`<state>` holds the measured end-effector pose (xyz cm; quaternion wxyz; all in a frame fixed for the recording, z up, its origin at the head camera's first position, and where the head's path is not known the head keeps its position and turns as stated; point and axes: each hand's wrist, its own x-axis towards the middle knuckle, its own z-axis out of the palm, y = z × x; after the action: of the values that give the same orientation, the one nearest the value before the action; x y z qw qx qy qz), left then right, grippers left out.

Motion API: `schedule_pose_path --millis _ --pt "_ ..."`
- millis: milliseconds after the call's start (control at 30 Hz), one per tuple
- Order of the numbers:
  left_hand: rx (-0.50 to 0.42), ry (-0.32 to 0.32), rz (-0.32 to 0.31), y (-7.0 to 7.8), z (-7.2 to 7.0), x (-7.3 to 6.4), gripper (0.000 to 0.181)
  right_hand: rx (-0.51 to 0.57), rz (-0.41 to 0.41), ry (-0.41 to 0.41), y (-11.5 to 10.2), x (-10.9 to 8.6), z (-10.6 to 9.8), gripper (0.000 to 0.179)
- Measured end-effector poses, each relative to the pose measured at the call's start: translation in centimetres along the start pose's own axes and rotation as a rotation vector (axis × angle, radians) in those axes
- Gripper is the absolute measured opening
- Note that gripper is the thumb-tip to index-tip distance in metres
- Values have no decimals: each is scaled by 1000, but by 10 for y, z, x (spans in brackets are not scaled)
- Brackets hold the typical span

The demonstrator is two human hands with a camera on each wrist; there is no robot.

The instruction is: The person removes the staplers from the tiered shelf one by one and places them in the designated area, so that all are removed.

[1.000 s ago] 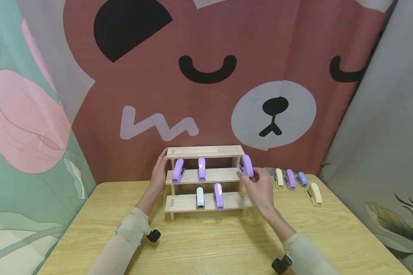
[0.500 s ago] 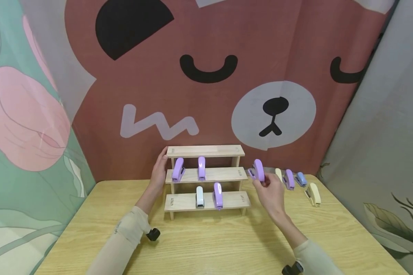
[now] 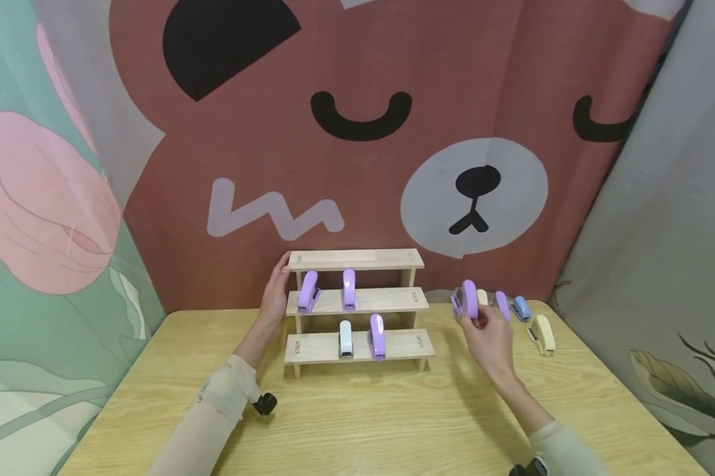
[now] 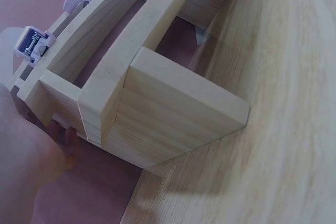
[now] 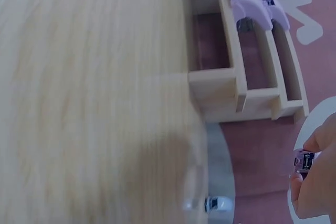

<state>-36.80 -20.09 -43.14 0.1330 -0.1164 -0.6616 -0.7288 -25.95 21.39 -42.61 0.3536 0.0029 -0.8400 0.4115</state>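
A three-tier wooden display shelf point(image 3: 357, 259) stands at the back of the table. My left hand point(image 3: 272, 305) rests against its left end, fingers extended up along the side toward the top tier; part of that hand is hidden behind the wood in the left wrist view. My right hand point(image 3: 489, 340) pinches a purple stapler point(image 3: 467, 299) between thumb and fingers, raised to the right of the shelf. Two purple staplers, a left one point(image 3: 308, 291) and a right one point(image 3: 348, 289), sit on the middle tier. On the bottom tier are a white stapler point(image 3: 346, 339) and a purple one point(image 3: 378, 336).
Farther right on the table point(image 3: 357, 423) lie a blue stapler point(image 3: 520, 309), a cream stapler point(image 3: 543, 334), a purple stapler point(image 3: 501, 303) and another cream one partly hidden by the right hand. A curtain with a bear print point(image 3: 357, 185) hangs right behind the shelf.
My right hand has carried the purple stapler from the right end of the middle tier out to the right, away from the shelf. The left hand has stayed at the shelf's left end.
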Motion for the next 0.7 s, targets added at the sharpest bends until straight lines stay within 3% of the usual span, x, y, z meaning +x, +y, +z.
schedule_pose_path --millis 533,700 --pt "26 -12 -6 5 -1 1 51 -111 59 -27 44 5 -27 11" --pt "32 -11 1 4 -1 1 51 -131 72 -38 57 4 -36 19"
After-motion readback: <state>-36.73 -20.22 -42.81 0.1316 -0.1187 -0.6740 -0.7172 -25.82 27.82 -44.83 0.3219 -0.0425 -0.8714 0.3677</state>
